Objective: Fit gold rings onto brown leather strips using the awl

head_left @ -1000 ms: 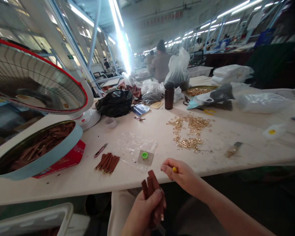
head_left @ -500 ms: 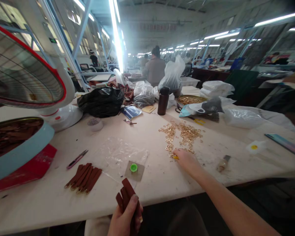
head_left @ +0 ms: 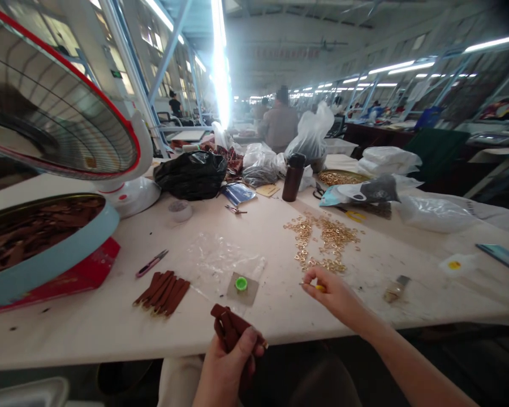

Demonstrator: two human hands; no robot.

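A long pale worktable [head_left: 110,328] runs into a bright factory hall under strip lights, with other people far back at further benches. On the table, a fan [head_left: 59,113] with a red-rimmed grille stands at the left above a light-blue tin [head_left: 46,260] of brown pieces, near a black bag [head_left: 190,175], a dark bottle [head_left: 292,176], a small green cap [head_left: 241,283] on a card and a scatter of gold rings [head_left: 326,243]. A row of brown strips [head_left: 163,291] lies flat beside purple snips [head_left: 151,263]. The left hand [head_left: 227,370], low in front of the table edge, is closed around a bundle of brown leather strips [head_left: 231,328] whose ends stick up past the thumb. The right hand [head_left: 337,297] hovers just this side of the gold rings, thumb and forefinger pinched on a small yellow-tipped tool [head_left: 316,286]. What that tool is stays too small to tell, and the tin is cut off at the left edge.
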